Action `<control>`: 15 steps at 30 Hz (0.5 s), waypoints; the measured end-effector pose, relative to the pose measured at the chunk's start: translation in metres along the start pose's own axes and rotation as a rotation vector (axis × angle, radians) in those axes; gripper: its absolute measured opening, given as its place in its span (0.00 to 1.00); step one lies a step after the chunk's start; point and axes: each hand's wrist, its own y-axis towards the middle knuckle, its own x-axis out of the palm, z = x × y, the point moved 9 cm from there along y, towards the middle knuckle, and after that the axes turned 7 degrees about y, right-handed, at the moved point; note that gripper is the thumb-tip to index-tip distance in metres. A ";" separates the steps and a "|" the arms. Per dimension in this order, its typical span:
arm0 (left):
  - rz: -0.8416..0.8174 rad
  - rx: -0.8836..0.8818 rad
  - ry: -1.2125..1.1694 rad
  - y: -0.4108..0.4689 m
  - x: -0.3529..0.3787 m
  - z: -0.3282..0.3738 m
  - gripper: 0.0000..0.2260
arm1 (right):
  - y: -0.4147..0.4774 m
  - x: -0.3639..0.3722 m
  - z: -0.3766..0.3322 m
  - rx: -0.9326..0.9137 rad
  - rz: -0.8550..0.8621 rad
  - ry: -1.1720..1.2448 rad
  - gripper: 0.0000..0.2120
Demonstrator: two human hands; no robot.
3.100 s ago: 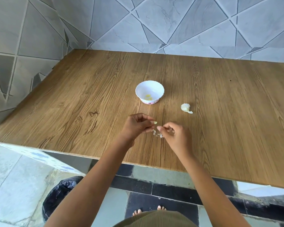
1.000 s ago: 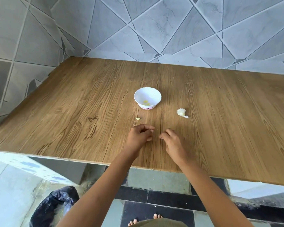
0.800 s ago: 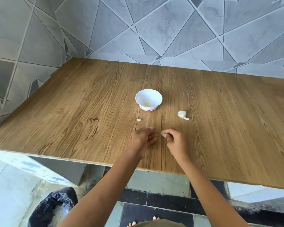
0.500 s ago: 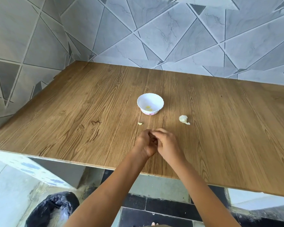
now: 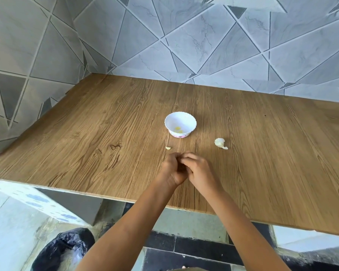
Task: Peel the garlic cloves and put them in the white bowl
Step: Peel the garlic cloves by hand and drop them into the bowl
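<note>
The brown wood-grain tabletop (image 5: 86, 133) fills the view, with a black plastic bin bag (image 5: 63, 249) below its near edge. The left hand (image 5: 172, 169) and right hand (image 5: 200, 171) meet over the table, fingers curled together; whether they hold anything, I cannot tell. Beyond them stands the small white scalloped bowl (image 5: 181, 119) with pale yellow peeled cloves (image 5: 178, 129) inside. A white unpeeled garlic piece (image 5: 220, 143) lies to its right, and a tiny yellowish clove (image 5: 168, 148) lies just beyond the left hand.

Left hand (image 5: 171, 170), right hand (image 5: 200, 171) touching, fingers curled.
</note>
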 end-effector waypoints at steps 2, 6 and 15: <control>0.018 0.003 -0.028 0.001 -0.001 0.002 0.17 | -0.002 -0.008 -0.003 0.010 0.054 -0.019 0.09; 0.040 0.011 -0.013 0.001 -0.003 0.002 0.18 | -0.001 -0.017 -0.002 0.013 0.095 -0.026 0.04; 0.040 0.032 -0.013 0.001 -0.004 0.007 0.17 | -0.015 -0.048 0.027 0.130 0.258 0.156 0.11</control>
